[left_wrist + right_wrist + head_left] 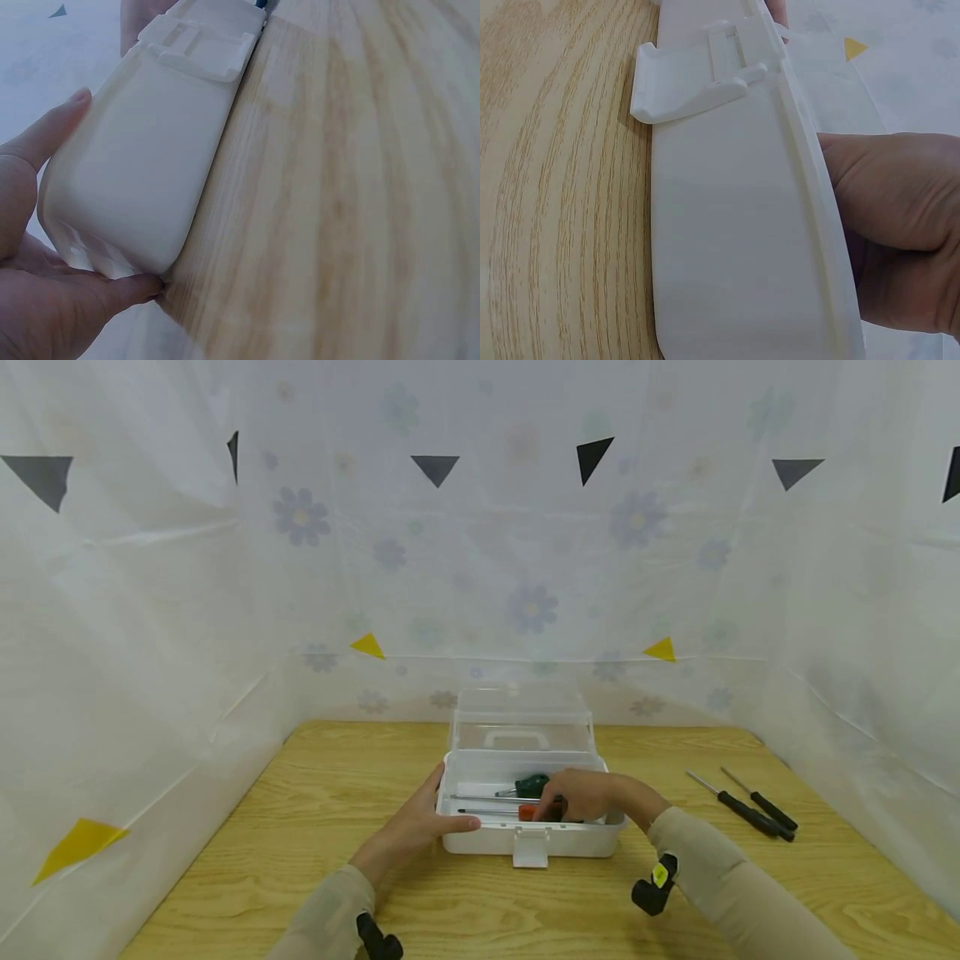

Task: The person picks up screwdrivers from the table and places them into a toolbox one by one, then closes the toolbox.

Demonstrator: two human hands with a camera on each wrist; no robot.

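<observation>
The wooden tabletop [315, 793] carries a white toolbox [525, 839] in front of me, its clear lid [522, 720] standing open. My left hand [412, 831] rests against the box's left end, fingers straight, thumb along the front wall. My right hand [581, 795] reaches inside, fingers curled round an orange-handled screwdriver [495, 812]; a green-handled one [527, 786] lies just behind. Two black screwdrivers [746, 810] lie well apart, to the right.

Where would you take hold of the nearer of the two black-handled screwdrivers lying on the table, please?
Take the nearer screwdriver by its black handle, the thicker end pointing toward the front right, coming straight down from above. It lies flat on the table close beside the other screwdriver, so pinch across the handle; the thin shaft gives less purchase.
</observation>
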